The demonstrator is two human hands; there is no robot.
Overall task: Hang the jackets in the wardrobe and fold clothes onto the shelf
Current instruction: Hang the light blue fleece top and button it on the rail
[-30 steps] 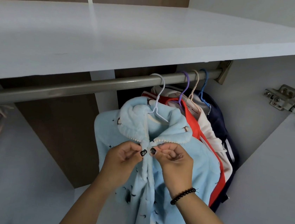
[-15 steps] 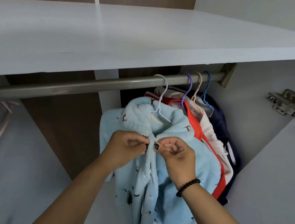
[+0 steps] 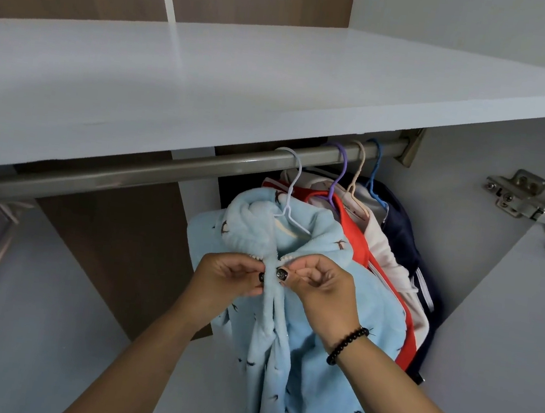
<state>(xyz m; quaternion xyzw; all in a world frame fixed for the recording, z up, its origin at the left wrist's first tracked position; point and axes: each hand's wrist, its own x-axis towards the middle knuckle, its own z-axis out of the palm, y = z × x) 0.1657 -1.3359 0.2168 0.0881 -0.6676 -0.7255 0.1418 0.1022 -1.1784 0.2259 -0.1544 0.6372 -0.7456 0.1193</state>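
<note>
Between both thumbs, just under the collar, the left hand (image 3: pixel 227 274) and right hand (image 3: pixel 318 288) pinch the hung light-blue fleece jacket (image 3: pixel 316 313) front; seemingly fastening it, next needing release.

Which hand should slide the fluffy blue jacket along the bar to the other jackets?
Probably the right hand. It is on the side where the red jacket and others hang, so it could push the white hanger along the rail. Both hands now pinch the blue jacket collar; the left hand could steady it.
</note>
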